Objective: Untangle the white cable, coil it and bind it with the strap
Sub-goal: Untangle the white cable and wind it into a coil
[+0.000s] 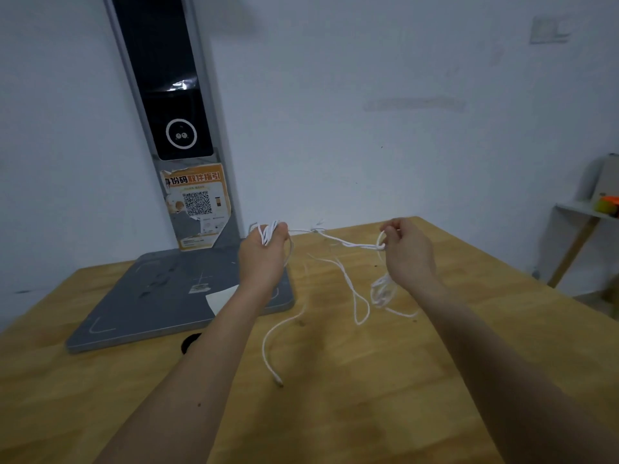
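Your left hand (264,251) grips gathered loops of cable (338,241); it runs sideways to your right hand (403,249), whose fingers pinch the knot.

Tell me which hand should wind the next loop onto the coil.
Right, probably. The left hand already grips several loops of the white cable, so it is busy. The right hand pinches the strand running from them and can feed it across.

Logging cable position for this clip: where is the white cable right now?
In the head view the white cable stretches between both hands above the wooden table: several loops in the left hand, a strand pinched by the right hand, loose loops hanging down to the tabletop.
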